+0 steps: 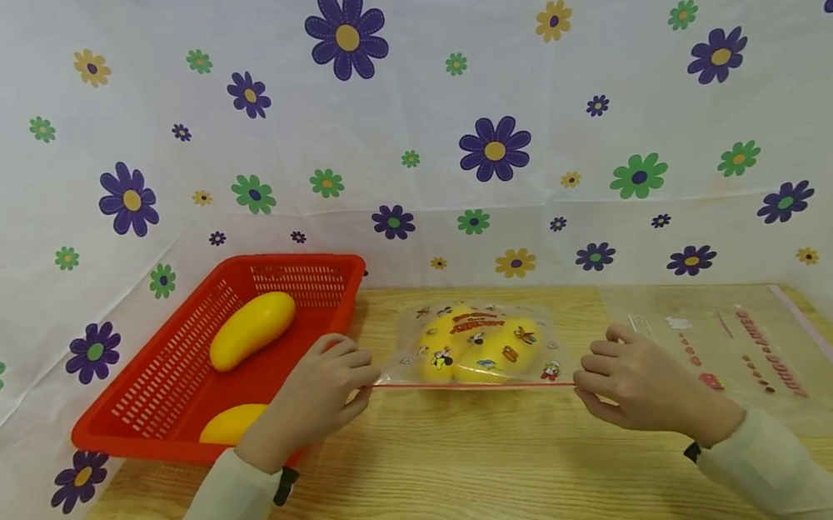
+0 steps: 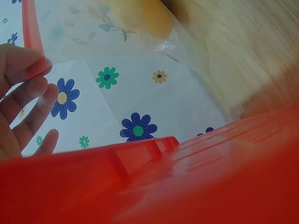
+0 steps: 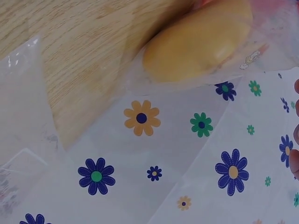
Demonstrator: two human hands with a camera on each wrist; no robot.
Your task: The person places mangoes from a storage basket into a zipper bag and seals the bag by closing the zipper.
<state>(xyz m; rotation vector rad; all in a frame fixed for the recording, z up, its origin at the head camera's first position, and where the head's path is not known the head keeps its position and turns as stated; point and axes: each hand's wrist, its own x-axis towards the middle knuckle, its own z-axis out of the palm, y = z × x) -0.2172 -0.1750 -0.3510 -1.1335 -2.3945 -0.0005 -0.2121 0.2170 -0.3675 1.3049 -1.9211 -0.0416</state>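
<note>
A clear zip bag (image 1: 553,337) with cartoon prints and a red zip edge lies toward the middle of the table. Inside it are smooth yellow mango-shaped fruits (image 1: 503,342); how many is hard to tell. My left hand (image 1: 315,397) pinches the left end of the zip edge, beside the red basket. At the opposite end, my right hand (image 1: 643,385) pinches the same edge, so it is stretched nearly straight. In the left wrist view, thumb and finger of the left hand (image 2: 25,100) hold the red strip. Only fingertips of the right hand (image 3: 295,135) show in the right wrist view.
A red plastic basket (image 1: 348,296) stands on the left with two yellow mango-shaped fruits (image 1: 253,330) in it. On the right, a flat clear bag (image 1: 771,418) with a pink zip edge lies on the wooden table (image 1: 481,463). A flowered cloth (image 1: 400,86) hangs behind.
</note>
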